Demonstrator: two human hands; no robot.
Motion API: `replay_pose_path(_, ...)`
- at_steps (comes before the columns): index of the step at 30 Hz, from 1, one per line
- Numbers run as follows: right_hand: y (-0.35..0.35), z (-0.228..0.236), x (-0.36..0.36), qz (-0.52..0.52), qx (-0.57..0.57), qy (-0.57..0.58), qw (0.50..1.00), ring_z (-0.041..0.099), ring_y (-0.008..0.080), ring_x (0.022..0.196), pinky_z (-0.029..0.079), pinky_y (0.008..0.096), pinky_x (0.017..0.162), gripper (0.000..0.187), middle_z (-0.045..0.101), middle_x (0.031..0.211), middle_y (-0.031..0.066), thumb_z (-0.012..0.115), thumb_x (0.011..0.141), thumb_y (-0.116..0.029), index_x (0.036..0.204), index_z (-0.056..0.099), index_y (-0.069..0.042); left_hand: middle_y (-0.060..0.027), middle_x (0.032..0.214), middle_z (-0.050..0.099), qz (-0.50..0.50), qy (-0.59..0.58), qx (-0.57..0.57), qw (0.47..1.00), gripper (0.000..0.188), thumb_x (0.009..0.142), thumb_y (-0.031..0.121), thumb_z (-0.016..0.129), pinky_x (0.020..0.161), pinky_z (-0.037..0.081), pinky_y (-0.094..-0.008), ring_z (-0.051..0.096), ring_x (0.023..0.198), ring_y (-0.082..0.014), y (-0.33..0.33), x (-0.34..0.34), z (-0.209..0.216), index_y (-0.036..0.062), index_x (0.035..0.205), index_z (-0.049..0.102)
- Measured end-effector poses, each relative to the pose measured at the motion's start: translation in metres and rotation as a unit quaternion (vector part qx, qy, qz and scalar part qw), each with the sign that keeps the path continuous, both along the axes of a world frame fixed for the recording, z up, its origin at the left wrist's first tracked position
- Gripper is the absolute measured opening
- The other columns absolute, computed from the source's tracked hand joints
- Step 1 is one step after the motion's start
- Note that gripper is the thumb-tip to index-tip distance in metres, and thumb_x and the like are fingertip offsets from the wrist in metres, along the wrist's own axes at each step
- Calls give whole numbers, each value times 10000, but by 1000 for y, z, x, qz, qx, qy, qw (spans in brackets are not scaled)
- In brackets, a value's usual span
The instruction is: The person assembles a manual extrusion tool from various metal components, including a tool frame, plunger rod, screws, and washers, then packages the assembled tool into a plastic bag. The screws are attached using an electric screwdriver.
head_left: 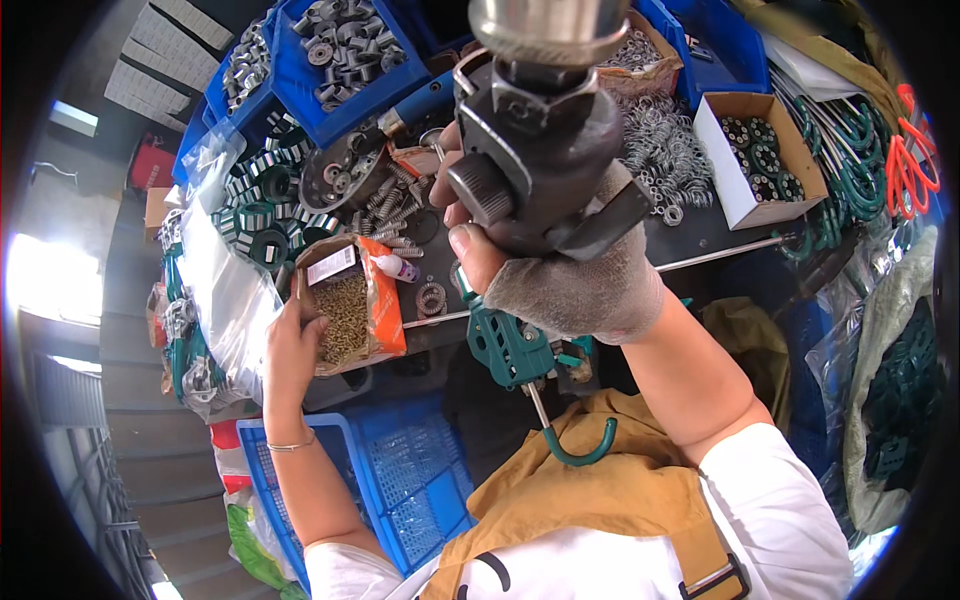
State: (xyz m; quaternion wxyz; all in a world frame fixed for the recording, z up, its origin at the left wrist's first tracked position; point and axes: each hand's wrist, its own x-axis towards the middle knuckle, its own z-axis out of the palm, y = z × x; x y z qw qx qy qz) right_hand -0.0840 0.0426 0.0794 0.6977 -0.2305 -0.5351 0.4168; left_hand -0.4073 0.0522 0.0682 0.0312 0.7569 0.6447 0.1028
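My left hand (291,350), bare, is at the near left edge of an open cardboard box (385,300) of small brass-coloured screws (342,312). Its thumb reaches over the rim and its fingers lie along the box's side, gripping the wall. My right hand (585,290) wears a grey fingerless glove. Its fingers are curled behind a black metal tool head (545,150) with a knurled knob, which hides what they hold. Below it sits a dark green plastic mechanism (505,345) with a rod ending in a green hook (585,455). A long thin metal rod (715,256) passes behind the right hand.
Blue bins (295,75) of metal parts stand at the far left. Springs (395,205), green rings (265,190) and loose washers (665,150) cover the bench. A white box (735,190) of round dark parts stands right. Blue plastic crates (410,490) are below the bench's near edge.
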Motion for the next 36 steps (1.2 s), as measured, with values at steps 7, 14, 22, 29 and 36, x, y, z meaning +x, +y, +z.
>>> replay_pose_path(7,1,-16,1,-33,17,-90,995,683,285,777,519,330,704,553,651,861,122,739,646,-112,1140,508,-23,-148,736,638,79,-56,2,995,136,812,54,653,526,461,-305,614,539,-173,2,13,4,-34,902,600)
replay_pose_path(14,-5,-9,0,-5,-37,-127,991,682,273,749,517,330,691,498,650,830,125,737,649,-100,1092,523,-26,-66,736,648,101,-323,70,938,88,860,52,639,576,486,-242,579,592,-101,-1,14,-6,-34,842,639)
replay_pose_path(22,-12,-9,-7,-68,20,-90,993,582,98,857,504,226,734,452,617,1000,65,616,781,57,1213,505,-9,-4,746,619,41,-469,44,881,73,834,4,677,571,421,-189,530,637,-50,-40,60,-4,-10,903,656)
replay_pose_path(29,-6,-11,6,-101,-2,-65,993,607,155,845,543,276,660,470,625,1010,119,616,830,-41,1265,443,10,-53,642,488,-19,-747,-217,628,244,974,240,553,367,263,-211,390,444,-93,-121,141,-40,45,839,494)
replay_pose_path(36,-61,22,6,21,25,59,998,535,212,882,496,302,679,538,513,1082,136,638,807,-119,1286,423,-3,-26,646,489,81,-875,-303,369,289,979,321,530,380,275,-197,384,448,-83,-133,154,-51,51,876,510)
